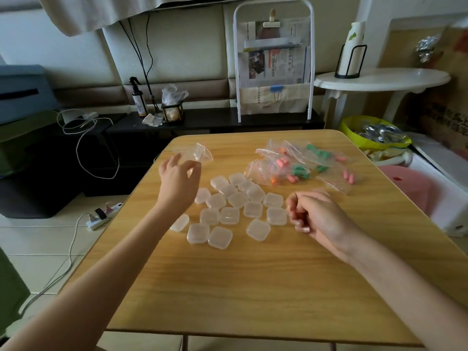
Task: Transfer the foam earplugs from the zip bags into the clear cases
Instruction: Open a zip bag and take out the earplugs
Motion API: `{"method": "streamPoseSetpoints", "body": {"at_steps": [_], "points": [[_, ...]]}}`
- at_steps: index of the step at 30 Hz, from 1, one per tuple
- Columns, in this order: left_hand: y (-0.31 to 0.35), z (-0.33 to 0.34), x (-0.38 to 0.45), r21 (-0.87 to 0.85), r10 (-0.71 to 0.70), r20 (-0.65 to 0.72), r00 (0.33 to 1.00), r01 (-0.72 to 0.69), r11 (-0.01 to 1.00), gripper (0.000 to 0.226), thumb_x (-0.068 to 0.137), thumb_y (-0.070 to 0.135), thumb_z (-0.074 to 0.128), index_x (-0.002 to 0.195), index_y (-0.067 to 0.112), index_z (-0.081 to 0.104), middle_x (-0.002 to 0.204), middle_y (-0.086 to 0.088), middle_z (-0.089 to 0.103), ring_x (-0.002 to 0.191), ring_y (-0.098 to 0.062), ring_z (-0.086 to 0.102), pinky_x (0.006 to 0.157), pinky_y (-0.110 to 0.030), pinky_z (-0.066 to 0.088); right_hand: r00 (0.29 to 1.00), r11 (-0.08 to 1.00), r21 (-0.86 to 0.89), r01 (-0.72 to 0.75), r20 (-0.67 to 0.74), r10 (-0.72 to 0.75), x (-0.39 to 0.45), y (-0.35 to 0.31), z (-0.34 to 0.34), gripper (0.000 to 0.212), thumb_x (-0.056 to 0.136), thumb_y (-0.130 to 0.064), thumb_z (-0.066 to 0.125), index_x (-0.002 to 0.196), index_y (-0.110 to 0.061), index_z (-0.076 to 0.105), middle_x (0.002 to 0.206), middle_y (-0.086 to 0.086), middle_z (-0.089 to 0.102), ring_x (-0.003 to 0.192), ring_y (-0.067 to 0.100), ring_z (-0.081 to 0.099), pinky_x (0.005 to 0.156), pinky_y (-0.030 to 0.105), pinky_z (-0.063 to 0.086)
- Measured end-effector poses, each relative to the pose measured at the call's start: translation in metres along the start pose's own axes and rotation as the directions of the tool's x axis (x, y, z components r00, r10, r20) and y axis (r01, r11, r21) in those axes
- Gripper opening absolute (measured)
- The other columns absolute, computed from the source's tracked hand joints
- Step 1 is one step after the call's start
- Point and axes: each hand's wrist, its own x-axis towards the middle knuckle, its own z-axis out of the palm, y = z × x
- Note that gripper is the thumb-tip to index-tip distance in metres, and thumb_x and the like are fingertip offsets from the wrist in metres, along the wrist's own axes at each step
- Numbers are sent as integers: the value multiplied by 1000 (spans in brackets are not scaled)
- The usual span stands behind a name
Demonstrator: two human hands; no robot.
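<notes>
An empty zip bag [198,153] with a red seal lies at the table's far left, touching the fingertips of my left hand [178,179], whose fingers are spread and relaxed. Several shut clear cases [229,215] lie clustered in the middle of the wooden table [253,287]. A heap of zip bags [291,163] holding pink, orange and green foam earplugs sits at the far right. My right hand [312,215] hovers just right of the cases with its fingers curled into the palm; nothing shows inside it.
A pink stool [410,188] and a yellow bag [374,134] stand right of the table. A white newspaper rack [274,72] and a low black shelf [228,120] lie beyond the far edge. A power strip [103,215] and cables lie on the floor at left.
</notes>
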Motion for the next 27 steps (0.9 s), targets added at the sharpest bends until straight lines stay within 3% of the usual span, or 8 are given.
{"method": "streamPoseSetpoints", "body": {"at_steps": [3,5,8,10,13,19,24,27], "points": [[19,-12,-29,-41,289,97,952,-287,957,26,93,29,54,116,22,66,147,-4,40,141,-23,23,114,-43,17,999,964,-261,50,2,-51,-4,-2,3,33,87,2,33,61,-11,49,59,0,42,51,9,36,47,19,28],[32,-19,-48,-74,474,233,849,-470,880,34,89,38,55,119,27,63,148,4,39,142,-15,20,116,-41,16,997,928,-366,72,6,-75,-8,-2,7,35,92,-8,37,61,-13,52,58,-6,43,55,7,39,55,21,30],[39,-14,-73,-95,559,406,723,-575,813,46,87,46,57,130,31,55,153,12,27,144,-3,5,114,-31,13,992,876,-465,127,53,-116,-13,-1,13,35,96,-25,42,64,-16,54,53,-9,41,52,6,39,58,24,29],[37,-6,-84,-84,564,433,703,-592,802,48,88,46,58,133,31,53,155,12,25,144,-1,2,114,-33,18,979,806,-556,201,84,-186,-14,4,13,33,95,-35,47,71,-14,58,50,-10,40,49,6,37,53,24,27],[36,-1,-88,-53,548,446,708,-590,806,42,91,40,57,132,31,52,153,10,30,144,-2,6,113,-32,22,956,701,-656,278,117,-269,-14,11,13,22,94,-39,53,85,-21,61,54,-7,45,50,5,38,50,24,28],[42,3,-92,-104,554,360,751,-558,823,32,94,27,56,123,16,59,134,0,54,137,-7,30,102,-20,29,920,655,-657,373,168,-356,-14,15,17,15,99,-26,49,97,-18,62,64,-4,57,59,11,50,58,28,38],[50,-2,-95,-288,482,210,851,-417,862,19,93,24,58,106,12,67,105,4,67,99,-3,57,82,-16,41,911,665,-629,403,204,-359,-13,16,18,17,93,-40,53,104,-29,56,54,-8,40,49,4,40,50,21,30],[58,-7,-97,-493,317,214,924,-178,852,10,91,20,62,92,11,66,85,8,68,74,3,62,67,-12,43,885,650,-612,452,217,-411,-15,14,20,15,90,-37,59,102,-28,55,56,-7,39,51,5,39,53,22,30]]}}
